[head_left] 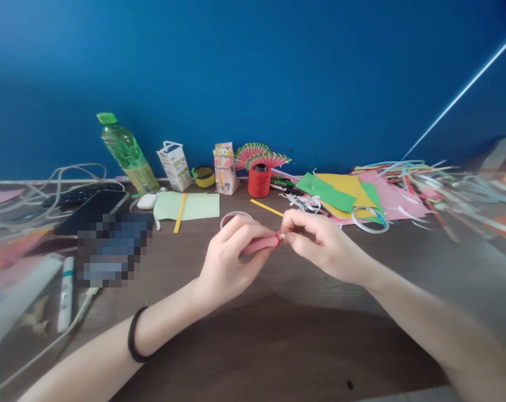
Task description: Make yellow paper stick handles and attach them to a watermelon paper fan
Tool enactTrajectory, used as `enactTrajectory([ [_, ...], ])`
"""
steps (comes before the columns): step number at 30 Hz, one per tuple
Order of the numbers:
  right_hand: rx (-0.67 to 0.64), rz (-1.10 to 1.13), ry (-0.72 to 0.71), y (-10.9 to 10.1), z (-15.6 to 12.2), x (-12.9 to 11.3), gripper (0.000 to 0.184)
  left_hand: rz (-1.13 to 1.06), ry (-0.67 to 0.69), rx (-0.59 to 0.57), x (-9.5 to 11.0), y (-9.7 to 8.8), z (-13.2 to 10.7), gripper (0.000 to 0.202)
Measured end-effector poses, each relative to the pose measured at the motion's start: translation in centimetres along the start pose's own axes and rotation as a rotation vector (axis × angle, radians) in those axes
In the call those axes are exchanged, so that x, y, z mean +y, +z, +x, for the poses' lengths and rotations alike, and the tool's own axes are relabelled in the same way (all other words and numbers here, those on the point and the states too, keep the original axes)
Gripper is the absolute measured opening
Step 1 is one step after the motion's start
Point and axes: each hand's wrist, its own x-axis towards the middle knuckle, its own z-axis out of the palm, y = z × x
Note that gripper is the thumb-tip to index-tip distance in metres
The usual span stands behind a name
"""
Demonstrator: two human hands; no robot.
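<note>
A: Both hands raised just above the table, meeting at centre. Left hand grasping a pink paper piece, fingers curled round it, thumb underneath. A black band sits on that wrist.

B: And the right hand?

A: Pinched shut on the piece's right end, where a small white bit shows. Cannot tell whether that bit is tape or paper.

B: What lies around them?

A: White tape ring just behind the left hand. Yellow strip beyond the fingertips. Red thread spool and a folded paper fan against the blue wall. Green bottle far left; coloured sheets and loose paper strips to the right.

B: Judgement on handling the pinch well?

A: Left hand should hold the pink piece steady without crushing it; thin paper creases easily. Right fingertips do best gripping close to the edge, pressing evenly so the white end sits flat. Keeping the work low over the table steadies both wrists.
</note>
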Motion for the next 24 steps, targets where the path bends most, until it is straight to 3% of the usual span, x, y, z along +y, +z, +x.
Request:
enactTrajectory([
  [10,0.015,0.028,0.004,-0.07,0.10,0.08,0.011,0.012,0.074,-0.062,-0.59,-0.20,0.00,0.025],
  [24,-0.011,0.023,0.064,-0.20,0.16,0.10,0.011,-0.023,0.090,-0.074,-0.79,-0.09,-0.28,0.016],
])
